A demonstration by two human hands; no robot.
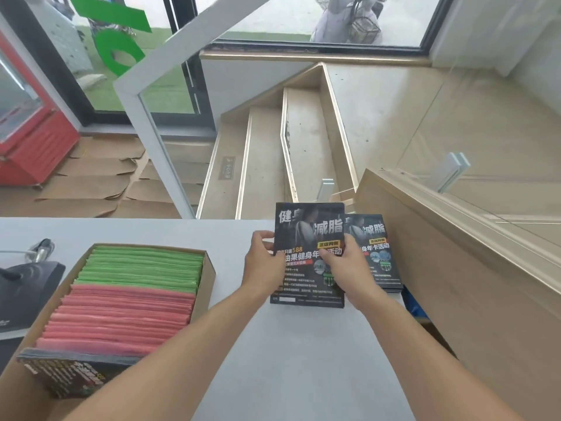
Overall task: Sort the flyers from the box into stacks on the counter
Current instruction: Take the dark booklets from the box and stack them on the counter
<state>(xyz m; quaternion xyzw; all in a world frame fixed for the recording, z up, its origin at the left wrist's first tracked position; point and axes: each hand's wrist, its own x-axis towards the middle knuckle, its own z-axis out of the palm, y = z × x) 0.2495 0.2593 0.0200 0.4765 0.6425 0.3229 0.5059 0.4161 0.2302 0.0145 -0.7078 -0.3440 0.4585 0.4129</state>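
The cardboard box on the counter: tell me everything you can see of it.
The cardboard box is brown, open-topped and sits on the grey counter, left of both hands. Green flyers fill its far part, pink flyers the middle, and dark printed flyers the near end, all standing on edge. Neither hand touches it.

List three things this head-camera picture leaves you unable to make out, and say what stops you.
1. Second dark flyer stack: left part hidden by the held dark flyers and right hand.
2. Small print on the held flyers: too small.
3. Brown cardboard box: near corner cut by the frame's bottom edge.
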